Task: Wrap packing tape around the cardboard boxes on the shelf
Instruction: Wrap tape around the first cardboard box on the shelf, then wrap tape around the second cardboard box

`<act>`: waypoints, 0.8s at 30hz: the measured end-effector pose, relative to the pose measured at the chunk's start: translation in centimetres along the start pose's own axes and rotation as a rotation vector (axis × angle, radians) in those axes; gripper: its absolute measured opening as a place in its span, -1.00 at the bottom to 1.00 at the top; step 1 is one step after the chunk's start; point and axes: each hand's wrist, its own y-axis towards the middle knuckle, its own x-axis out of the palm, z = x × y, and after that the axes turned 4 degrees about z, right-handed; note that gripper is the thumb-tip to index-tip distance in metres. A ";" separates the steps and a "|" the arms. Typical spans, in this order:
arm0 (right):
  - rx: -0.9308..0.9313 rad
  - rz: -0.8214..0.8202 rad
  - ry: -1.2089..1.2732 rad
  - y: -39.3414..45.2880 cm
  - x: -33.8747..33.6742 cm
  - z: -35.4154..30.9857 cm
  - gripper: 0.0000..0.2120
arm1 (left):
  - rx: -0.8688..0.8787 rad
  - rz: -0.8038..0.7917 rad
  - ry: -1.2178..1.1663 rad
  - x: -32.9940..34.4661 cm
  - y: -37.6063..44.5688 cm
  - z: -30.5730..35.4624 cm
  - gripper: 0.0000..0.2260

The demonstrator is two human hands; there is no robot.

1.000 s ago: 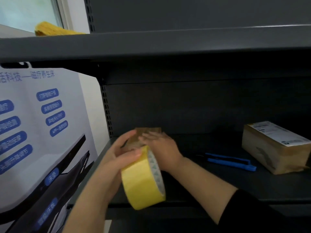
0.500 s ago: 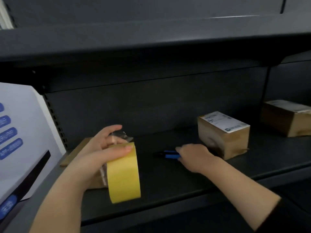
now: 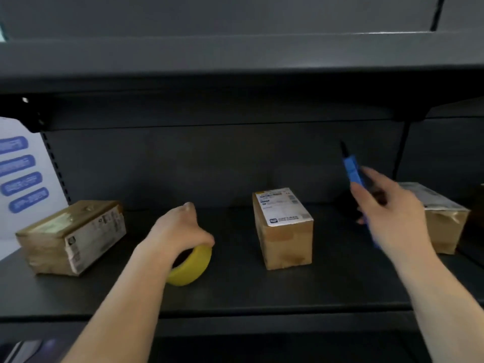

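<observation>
Three cardboard boxes stand on the dark shelf (image 3: 262, 292): a taped left box (image 3: 70, 237), a middle box (image 3: 284, 229) with a white label on top, and a right box (image 3: 442, 218) partly behind my right hand. My left hand (image 3: 178, 231) grips a yellow roll of packing tape (image 3: 191, 268), which rests on the shelf between the left and middle boxes. My right hand (image 3: 392, 218) holds a blue utility knife (image 3: 353, 174) raised above the shelf, its dark tip pointing up, between the middle and right boxes.
An upper shelf (image 3: 235, 53) overhangs the working space, leaving limited headroom. A white poster with blue labels (image 3: 21, 174) stands at the left end. The dark back panel (image 3: 209, 163) closes the rear. A shelf upright (image 3: 400, 150) sits behind the right box.
My left hand has moved the tape roll away from the left box and set it down on the shelf. My right hand has picked the blue knife off the shelf and lifted it.
</observation>
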 end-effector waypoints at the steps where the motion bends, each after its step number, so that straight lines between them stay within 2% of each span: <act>1: 0.069 -0.080 -0.085 0.4 -0.1 1.6 -0.60 | 0.011 -0.014 0.072 0.4 0.0 1.0 -0.52; 5: 0.184 -0.449 -0.380 -0.5 1.3 6.0 -0.72 | 0.051 -0.069 0.364 2.3 0.7 4.0 -0.55; 7: 0.208 -0.513 -0.498 -1.1 2.1 7.1 -0.72 | 0.048 -0.089 0.432 3.2 1.4 4.6 -0.45; 10: 0.161 -0.513 -0.665 -0.9 3.1 7.9 -0.66 | 0.033 -0.123 0.458 4.1 2.1 4.6 -0.18; 11: 0.157 -0.522 -0.689 -0.6 3.3 7.9 -0.65 | 0.017 -0.129 0.440 4.2 2.2 4.6 -0.21; 14: 0.150 -0.537 -0.720 -0.1 4.0 8.0 -0.64 | -0.006 -0.164 0.366 4.2 2.6 4.3 -0.49; 17: 0.133 -0.543 -0.756 -0.1 4.4 8.0 -0.62 | 0.005 -0.170 0.345 4.1 3.0 3.7 -0.67; 24: 0.060 -0.536 -0.857 -0.3 5.0 8.4 -0.51 | 0.059 -0.002 0.322 4.8 4.5 2.4 -0.80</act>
